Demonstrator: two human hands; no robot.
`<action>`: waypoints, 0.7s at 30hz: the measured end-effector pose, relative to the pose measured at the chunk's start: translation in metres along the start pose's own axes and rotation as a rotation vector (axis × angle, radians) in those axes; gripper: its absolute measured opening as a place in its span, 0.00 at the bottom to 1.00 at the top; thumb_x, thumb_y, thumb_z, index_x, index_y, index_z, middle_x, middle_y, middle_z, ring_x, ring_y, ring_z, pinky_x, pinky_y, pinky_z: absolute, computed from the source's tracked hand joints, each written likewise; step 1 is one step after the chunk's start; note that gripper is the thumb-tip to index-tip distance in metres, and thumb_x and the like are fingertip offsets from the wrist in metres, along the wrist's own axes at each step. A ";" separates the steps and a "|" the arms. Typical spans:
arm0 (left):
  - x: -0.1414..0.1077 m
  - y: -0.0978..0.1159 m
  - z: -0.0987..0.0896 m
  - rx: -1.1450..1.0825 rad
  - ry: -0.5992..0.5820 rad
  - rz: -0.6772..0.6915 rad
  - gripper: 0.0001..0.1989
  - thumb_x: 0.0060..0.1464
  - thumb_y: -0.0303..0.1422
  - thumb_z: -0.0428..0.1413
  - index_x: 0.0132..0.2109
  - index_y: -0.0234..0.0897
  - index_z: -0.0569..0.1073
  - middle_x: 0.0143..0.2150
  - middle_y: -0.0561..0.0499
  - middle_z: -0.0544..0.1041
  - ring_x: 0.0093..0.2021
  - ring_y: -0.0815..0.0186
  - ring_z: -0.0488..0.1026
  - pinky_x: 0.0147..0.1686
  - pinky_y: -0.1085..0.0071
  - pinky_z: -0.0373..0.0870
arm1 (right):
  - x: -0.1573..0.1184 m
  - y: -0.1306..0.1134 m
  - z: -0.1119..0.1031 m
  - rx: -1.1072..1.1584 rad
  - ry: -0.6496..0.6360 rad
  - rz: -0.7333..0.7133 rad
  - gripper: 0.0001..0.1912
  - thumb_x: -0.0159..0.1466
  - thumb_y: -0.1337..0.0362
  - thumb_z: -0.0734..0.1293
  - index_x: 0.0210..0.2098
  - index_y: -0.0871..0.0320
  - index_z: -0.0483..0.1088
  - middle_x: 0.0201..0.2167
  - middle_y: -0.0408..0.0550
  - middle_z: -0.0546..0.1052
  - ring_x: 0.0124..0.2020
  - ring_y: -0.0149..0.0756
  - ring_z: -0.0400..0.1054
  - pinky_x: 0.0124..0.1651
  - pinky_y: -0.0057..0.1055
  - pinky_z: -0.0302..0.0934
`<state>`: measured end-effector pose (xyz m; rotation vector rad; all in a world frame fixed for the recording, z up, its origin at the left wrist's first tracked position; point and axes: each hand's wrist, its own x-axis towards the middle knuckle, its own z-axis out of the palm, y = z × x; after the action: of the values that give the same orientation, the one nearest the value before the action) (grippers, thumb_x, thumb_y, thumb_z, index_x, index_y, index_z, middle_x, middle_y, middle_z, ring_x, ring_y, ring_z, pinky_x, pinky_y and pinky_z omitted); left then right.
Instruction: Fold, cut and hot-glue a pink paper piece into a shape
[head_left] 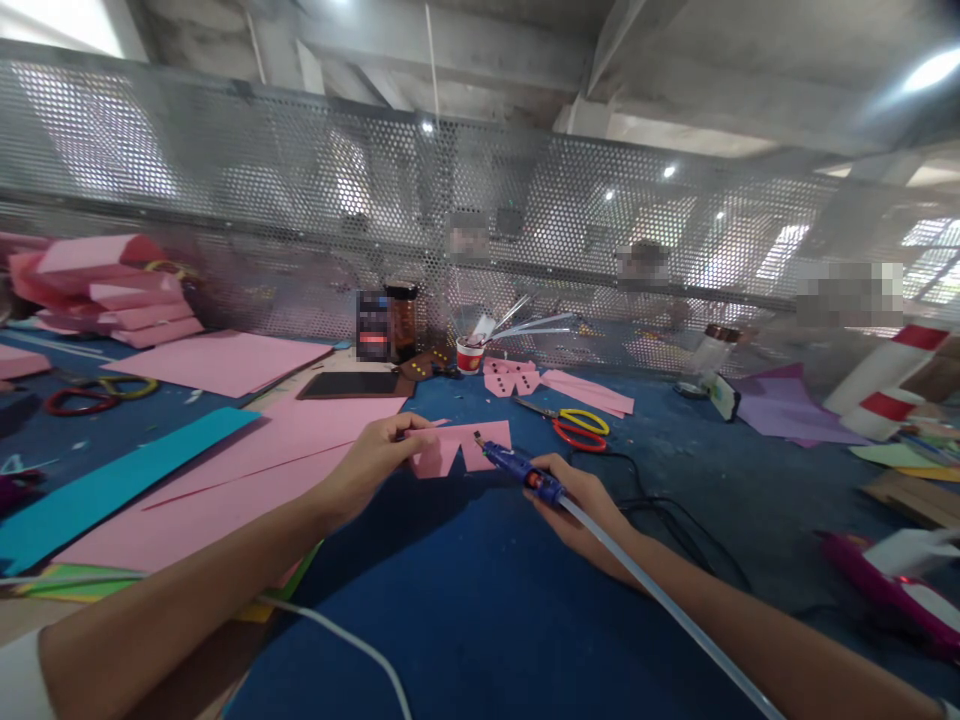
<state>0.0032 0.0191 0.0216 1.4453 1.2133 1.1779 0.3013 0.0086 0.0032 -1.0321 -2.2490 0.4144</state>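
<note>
Near the middle of the blue table, my left hand (381, 455) pinches the left end of a small pink paper piece (436, 458) with a notch in its lower edge. Wrapped around a blue hot glue gun (517, 468), my right hand (581, 505) keeps its nozzle over the right part of that paper; whether the tip touches it I cannot tell. A long clear glue stick (645, 582) runs out of the gun's back end toward me. Just beyond lie scissors (581, 425) with red and yellow handles and a dotted pink paper piece (512, 377).
Large pink sheets (300, 450), a teal strip (142, 480) and a dark tablet-like slab (356, 385) lie to the left. A red and white cup (470, 355) holds clear sticks. Black cable (667, 510) winds at right, near a magenta device (892, 590). Perforated metal screen (525, 210) stands behind.
</note>
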 end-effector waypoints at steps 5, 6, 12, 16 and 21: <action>0.000 -0.001 -0.001 -0.024 -0.008 0.008 0.13 0.51 0.41 0.63 0.34 0.36 0.74 0.28 0.54 0.71 0.29 0.68 0.67 0.30 0.72 0.65 | 0.000 0.002 0.001 0.005 0.006 0.034 0.17 0.61 0.67 0.65 0.49 0.53 0.65 0.35 0.45 0.77 0.30 0.36 0.71 0.33 0.26 0.60; 0.000 -0.001 -0.001 -0.028 -0.009 0.007 0.13 0.51 0.41 0.62 0.34 0.36 0.74 0.28 0.54 0.71 0.29 0.68 0.67 0.30 0.72 0.65 | 0.000 0.002 0.001 0.010 0.001 0.039 0.16 0.61 0.67 0.65 0.49 0.53 0.65 0.34 0.44 0.77 0.30 0.35 0.71 0.33 0.26 0.60; 0.000 0.000 0.000 -0.035 0.011 -0.003 0.12 0.49 0.40 0.63 0.35 0.36 0.75 0.29 0.54 0.72 0.30 0.68 0.68 0.31 0.72 0.65 | 0.001 -0.002 -0.002 0.042 0.013 0.039 0.13 0.63 0.65 0.64 0.48 0.54 0.66 0.33 0.45 0.76 0.30 0.35 0.70 0.33 0.27 0.59; -0.001 0.003 0.000 -0.061 0.013 -0.020 0.12 0.48 0.40 0.64 0.34 0.36 0.75 0.29 0.54 0.71 0.31 0.67 0.68 0.31 0.73 0.64 | 0.000 -0.004 -0.001 0.149 0.030 0.059 0.11 0.65 0.62 0.64 0.47 0.54 0.65 0.29 0.41 0.72 0.26 0.32 0.65 0.30 0.26 0.57; -0.002 0.007 0.000 -0.110 0.024 -0.042 0.10 0.47 0.37 0.64 0.33 0.36 0.75 0.29 0.53 0.71 0.30 0.68 0.67 0.30 0.74 0.64 | -0.001 -0.006 -0.001 0.214 0.016 0.096 0.09 0.66 0.61 0.64 0.46 0.54 0.65 0.26 0.39 0.67 0.24 0.29 0.60 0.27 0.25 0.54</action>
<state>0.0043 0.0166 0.0283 1.3216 1.1709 1.2172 0.2990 0.0042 0.0061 -1.0285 -2.0931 0.6702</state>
